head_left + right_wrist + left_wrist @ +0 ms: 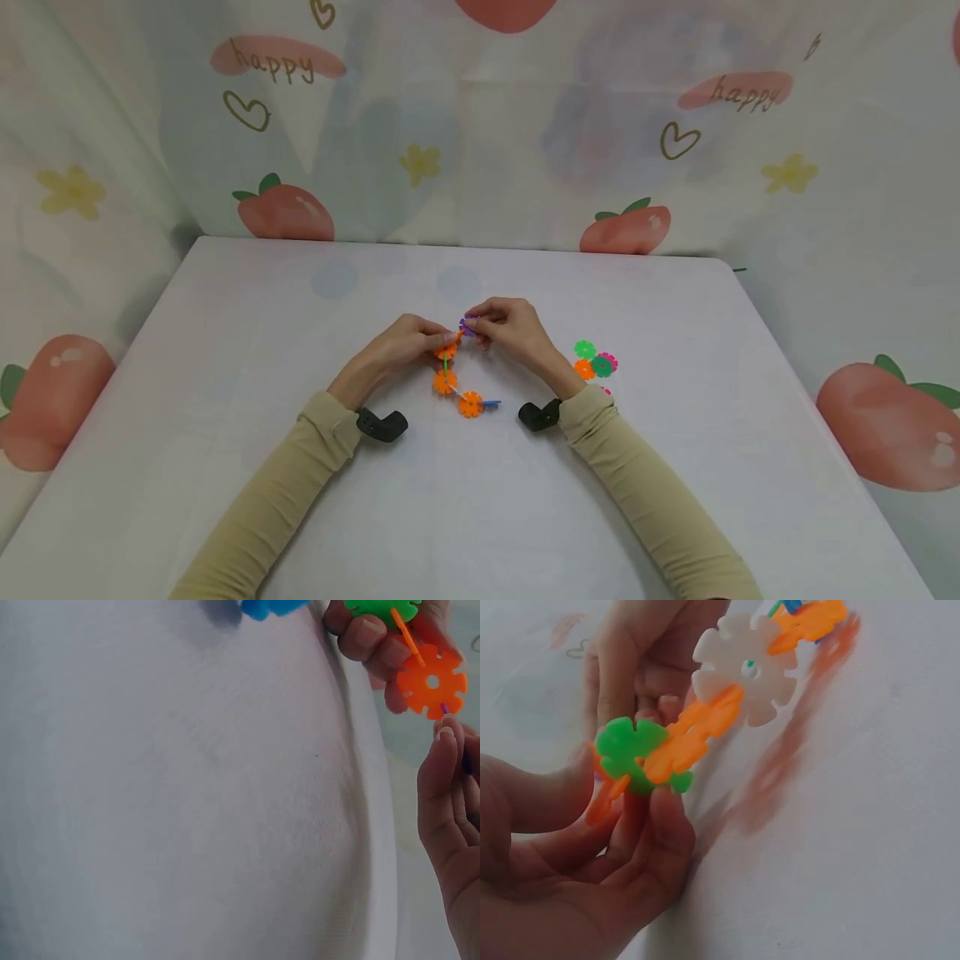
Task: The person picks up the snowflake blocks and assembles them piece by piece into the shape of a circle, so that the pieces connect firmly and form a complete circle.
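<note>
A chain of slotted plastic flower discs curves between the hands, with orange discs [445,382], a green disc [622,742], a white disc [735,660] and a blue disc [491,405] at its near end. The left hand [401,343] grips the far end of the chain between thumb and fingers, around the green disc and orange pieces. Thumb and fingertips of the right hand [513,323] pinch a purple disc [467,326], mostly hidden by them. In the right wrist view, the purple edge meets the rim of the end orange disc [433,681].
Right of the right hand lie loose discs: a light green disc [585,349], an orange disc [584,369], a dark green disc [602,366] and pink ones partly covered. Black wrist cameras [384,425] sit under both wrists. A printed curtain [510,150] stands behind the white table [420,517].
</note>
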A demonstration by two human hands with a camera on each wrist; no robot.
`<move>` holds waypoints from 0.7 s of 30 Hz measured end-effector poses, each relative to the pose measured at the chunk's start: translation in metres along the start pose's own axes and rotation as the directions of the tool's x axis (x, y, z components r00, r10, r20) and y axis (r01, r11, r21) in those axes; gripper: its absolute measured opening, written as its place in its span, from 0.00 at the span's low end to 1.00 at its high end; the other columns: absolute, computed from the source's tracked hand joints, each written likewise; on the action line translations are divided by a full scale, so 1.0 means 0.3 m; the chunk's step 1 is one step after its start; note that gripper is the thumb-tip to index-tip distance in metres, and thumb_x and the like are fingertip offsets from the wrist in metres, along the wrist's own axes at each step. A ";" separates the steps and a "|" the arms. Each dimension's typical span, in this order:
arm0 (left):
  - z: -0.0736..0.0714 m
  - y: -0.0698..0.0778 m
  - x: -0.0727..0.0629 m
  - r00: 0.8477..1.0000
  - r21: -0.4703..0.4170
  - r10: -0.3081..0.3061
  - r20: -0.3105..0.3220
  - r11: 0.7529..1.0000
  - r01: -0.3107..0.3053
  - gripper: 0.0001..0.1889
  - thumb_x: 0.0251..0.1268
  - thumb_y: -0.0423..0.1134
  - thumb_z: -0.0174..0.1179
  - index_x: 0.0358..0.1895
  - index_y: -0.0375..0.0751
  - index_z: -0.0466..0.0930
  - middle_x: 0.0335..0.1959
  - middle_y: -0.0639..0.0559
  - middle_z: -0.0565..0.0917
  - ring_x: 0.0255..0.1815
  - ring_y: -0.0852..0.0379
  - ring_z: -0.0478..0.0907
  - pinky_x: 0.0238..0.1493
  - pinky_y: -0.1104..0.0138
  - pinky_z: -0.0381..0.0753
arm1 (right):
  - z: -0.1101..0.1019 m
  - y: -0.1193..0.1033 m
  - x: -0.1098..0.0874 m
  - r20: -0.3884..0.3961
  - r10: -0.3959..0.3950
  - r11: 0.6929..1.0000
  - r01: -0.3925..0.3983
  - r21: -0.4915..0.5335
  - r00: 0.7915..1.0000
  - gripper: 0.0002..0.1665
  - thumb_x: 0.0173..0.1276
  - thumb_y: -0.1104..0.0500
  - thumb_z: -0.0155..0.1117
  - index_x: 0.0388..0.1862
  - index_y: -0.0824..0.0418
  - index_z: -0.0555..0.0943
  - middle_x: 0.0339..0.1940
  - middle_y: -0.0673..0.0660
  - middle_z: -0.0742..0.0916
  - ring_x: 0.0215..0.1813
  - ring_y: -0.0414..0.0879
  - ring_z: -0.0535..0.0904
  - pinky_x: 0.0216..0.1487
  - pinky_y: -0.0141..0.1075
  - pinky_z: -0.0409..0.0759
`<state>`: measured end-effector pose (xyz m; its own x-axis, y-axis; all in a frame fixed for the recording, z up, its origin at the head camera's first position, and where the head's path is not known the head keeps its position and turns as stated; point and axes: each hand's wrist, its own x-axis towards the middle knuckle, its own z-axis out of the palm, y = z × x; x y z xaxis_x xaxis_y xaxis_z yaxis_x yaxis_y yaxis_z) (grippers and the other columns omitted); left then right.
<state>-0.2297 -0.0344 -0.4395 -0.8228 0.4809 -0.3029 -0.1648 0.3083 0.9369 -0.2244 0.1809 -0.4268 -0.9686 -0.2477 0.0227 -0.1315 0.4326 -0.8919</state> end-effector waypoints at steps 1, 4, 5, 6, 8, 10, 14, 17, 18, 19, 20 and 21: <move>0.001 0.002 0.001 1.000 0.024 -0.001 -0.019 1.000 0.002 0.19 0.79 0.41 0.58 0.60 0.28 0.82 0.45 0.43 0.87 0.39 0.56 0.81 0.52 0.64 0.82 | 0.001 0.000 0.001 -0.001 -0.005 1.000 0.005 0.008 1.000 0.09 0.73 0.65 0.68 0.47 0.69 0.87 0.36 0.64 0.91 0.26 0.45 0.83 0.33 0.35 0.87; 0.003 0.007 0.000 0.998 0.075 0.000 -0.056 0.997 0.004 0.20 0.78 0.43 0.59 0.60 0.30 0.83 0.51 0.41 0.87 0.46 0.53 0.79 0.57 0.62 0.79 | 0.005 -0.003 0.006 0.012 -0.021 0.999 0.020 0.036 1.000 0.10 0.72 0.65 0.69 0.47 0.70 0.87 0.36 0.65 0.91 0.26 0.45 0.83 0.32 0.35 0.87; 0.003 0.007 0.000 0.998 0.088 0.002 -0.061 0.996 0.003 0.20 0.78 0.44 0.59 0.60 0.30 0.83 0.51 0.42 0.87 0.47 0.53 0.78 0.58 0.62 0.78 | 0.005 -0.003 0.007 0.019 -0.022 0.999 0.021 0.044 1.000 0.10 0.72 0.65 0.69 0.47 0.70 0.87 0.36 0.65 0.91 0.26 0.46 0.84 0.33 0.35 0.87; 0.001 0.006 0.000 0.998 0.095 0.004 -0.057 0.995 0.001 0.20 0.78 0.44 0.59 0.60 0.30 0.83 0.50 0.42 0.87 0.46 0.53 0.79 0.58 0.61 0.78 | 0.005 -0.004 0.007 0.029 -0.021 0.998 0.020 0.051 0.999 0.10 0.72 0.65 0.68 0.48 0.70 0.87 0.36 0.65 0.91 0.26 0.46 0.84 0.33 0.35 0.87; -0.003 0.005 -0.003 1.000 0.087 0.002 -0.024 0.996 0.000 0.20 0.77 0.44 0.60 0.59 0.30 0.84 0.46 0.43 0.87 0.43 0.52 0.81 0.59 0.59 0.79 | 0.003 -0.004 0.006 0.052 -0.012 0.999 0.010 0.051 0.999 0.10 0.73 0.64 0.68 0.49 0.68 0.87 0.37 0.65 0.91 0.28 0.48 0.85 0.35 0.35 0.87; -0.009 0.003 -0.006 1.000 0.087 0.004 0.024 0.996 -0.006 0.20 0.77 0.45 0.60 0.58 0.31 0.84 0.44 0.45 0.88 0.40 0.53 0.83 0.61 0.59 0.77 | -0.001 0.002 0.005 0.075 -0.004 0.999 0.002 0.035 0.997 0.11 0.74 0.63 0.67 0.51 0.67 0.88 0.39 0.63 0.91 0.31 0.49 0.86 0.37 0.35 0.87; -0.018 0.002 -0.008 0.994 0.065 -0.003 0.111 0.998 -0.004 0.22 0.75 0.48 0.61 0.61 0.34 0.83 0.48 0.46 0.87 0.44 0.53 0.84 0.62 0.58 0.79 | -0.009 0.010 -0.003 0.141 -0.001 0.999 0.008 -0.045 0.990 0.13 0.76 0.61 0.65 0.54 0.64 0.88 0.47 0.60 0.91 0.45 0.50 0.87 0.50 0.37 0.86; -0.018 0.000 -0.006 0.992 0.047 -0.001 0.125 0.999 -0.005 0.24 0.75 0.50 0.60 0.64 0.35 0.81 0.55 0.45 0.86 0.50 0.54 0.83 0.60 0.60 0.83 | -0.011 0.008 -0.009 0.184 -0.005 0.996 0.021 -0.087 0.983 0.14 0.76 0.60 0.64 0.55 0.62 0.88 0.53 0.59 0.90 0.55 0.51 0.85 0.60 0.43 0.84; -0.018 -0.001 -0.004 0.992 0.035 -0.001 0.123 0.999 -0.003 0.24 0.75 0.49 0.60 0.64 0.34 0.80 0.57 0.44 0.85 0.52 0.53 0.83 0.59 0.60 0.83 | -0.011 0.008 -0.010 0.193 -0.005 0.995 0.023 -0.092 0.981 0.14 0.77 0.60 0.64 0.56 0.61 0.88 0.54 0.59 0.90 0.56 0.51 0.85 0.62 0.44 0.83; -0.017 -0.002 -0.003 0.993 0.029 -0.002 0.122 1.000 -0.001 0.24 0.76 0.49 0.59 0.63 0.33 0.81 0.58 0.42 0.85 0.53 0.53 0.83 0.58 0.61 0.84 | -0.012 0.008 -0.011 0.199 -0.007 0.996 0.025 -0.089 0.980 0.15 0.77 0.60 0.63 0.57 0.61 0.87 0.55 0.59 0.89 0.55 0.51 0.86 0.62 0.45 0.83; -0.017 -0.003 -0.003 0.994 0.026 -0.005 0.113 1.000 0.002 0.23 0.77 0.48 0.57 0.63 0.32 0.81 0.58 0.41 0.85 0.53 0.52 0.83 0.57 0.62 0.84 | -0.014 0.008 -0.012 0.200 -0.007 0.996 0.025 -0.084 0.980 0.15 0.77 0.60 0.63 0.58 0.61 0.87 0.54 0.60 0.90 0.53 0.52 0.87 0.61 0.45 0.83; -0.017 -0.004 -0.003 0.995 0.022 -0.010 0.102 1.000 0.008 0.23 0.77 0.46 0.57 0.62 0.31 0.81 0.58 0.40 0.85 0.52 0.52 0.83 0.56 0.63 0.85 | -0.018 0.008 -0.012 0.196 -0.004 0.997 0.020 -0.079 0.981 0.15 0.78 0.60 0.63 0.59 0.61 0.86 0.52 0.60 0.90 0.50 0.52 0.87 0.60 0.44 0.84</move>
<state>-0.2314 -0.0395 -0.4395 -0.7612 0.5590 -0.3287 -0.1596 0.3298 0.9305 -0.2224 0.1874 -0.4266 -0.9079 -0.4146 -0.0627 -0.1671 0.4950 -0.8527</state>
